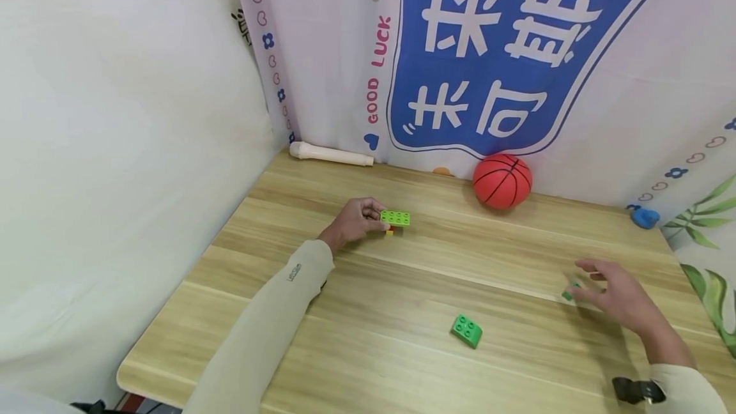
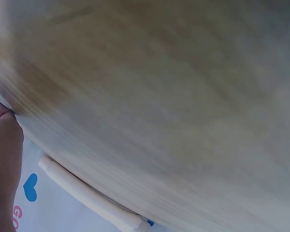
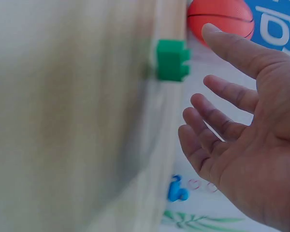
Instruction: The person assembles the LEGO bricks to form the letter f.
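Hands: qty 2. Bricks in view: qty 5 approx. (green ×2, lime ×1, red ×1, yellow ×1; the last two are mostly hidden).

1. Near zone, head view. Black wristband (image 1: 629,390), qty 1, at R sleeve cuff, lower R corner. Green 4-stud brick w/ sloped end (image 1: 467,331), qty 1, lies studs up, lower ctr, on wood-grain table (image 1: 368,350), apart from both hands.

2. R hand (image 1: 623,296), lower R: fingers extended and spread, gripping nothing. Small green brick (image 1: 568,296), qty 1, on table by thumb; R wrist view, upper ctr, shows a gap betw. brick and fingers.

3. L hand (image 1: 358,221), ctr of frame: thumb & fingers pinch the stack at its L end. Top: lime-green 2×4 brick (image 1: 395,218), qty 1, 8 studs up. Below it: red brick (image 1: 392,229) and yellow brick (image 1: 390,233), qty 1 ea. L wrist view: hand only partly visible, at L edge; stack not shown.

4. Far zone. Small blue toy (image 1: 645,218), qty 1, R edge. Red toy basketball (image 1: 503,181), qty 1, upper R of ctr. White toy microphone (image 1: 331,154), qty 1, upper L of ctr, along table's rear edge.

5. Rear: blue panel (image 1: 483,72) w/ 4 lg. white characters, top R.
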A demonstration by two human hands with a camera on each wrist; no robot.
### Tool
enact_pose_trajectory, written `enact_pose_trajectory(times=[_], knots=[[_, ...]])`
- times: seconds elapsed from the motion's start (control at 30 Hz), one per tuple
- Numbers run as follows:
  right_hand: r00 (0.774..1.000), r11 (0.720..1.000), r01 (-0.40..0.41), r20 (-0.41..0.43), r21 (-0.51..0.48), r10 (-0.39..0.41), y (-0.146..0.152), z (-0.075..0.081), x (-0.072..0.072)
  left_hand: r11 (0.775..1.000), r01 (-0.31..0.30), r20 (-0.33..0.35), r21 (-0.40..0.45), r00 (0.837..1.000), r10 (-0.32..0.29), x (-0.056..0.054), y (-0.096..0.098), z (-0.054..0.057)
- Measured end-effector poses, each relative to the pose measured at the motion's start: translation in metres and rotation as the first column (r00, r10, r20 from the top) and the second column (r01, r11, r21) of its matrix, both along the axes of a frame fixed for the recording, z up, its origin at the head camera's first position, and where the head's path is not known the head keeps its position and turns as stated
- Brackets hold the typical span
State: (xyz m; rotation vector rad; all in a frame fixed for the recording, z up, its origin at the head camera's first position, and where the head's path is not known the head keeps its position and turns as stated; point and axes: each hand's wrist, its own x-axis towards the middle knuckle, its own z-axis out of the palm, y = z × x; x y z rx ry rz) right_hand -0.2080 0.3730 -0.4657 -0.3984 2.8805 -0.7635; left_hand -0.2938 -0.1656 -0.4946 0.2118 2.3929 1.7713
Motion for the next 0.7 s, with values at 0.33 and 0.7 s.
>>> enact_pose_trajectory(times=[0.33,0.7], knots=[[0.996,0.996,0.092,-0.002,-0.009,-0.092,0.003,-0.02,0.011,1.0,0.007,0.003,0.008,1.0,-0.007,0.0,-0.001,-0.002],[0.989,0.989,0.15,0.008,-0.014,-0.15,-0.002,-0.017,0.008,1.0,0.008,-0.007,0.002,1.0,-0.008,-0.001,-0.001,-0.002]])
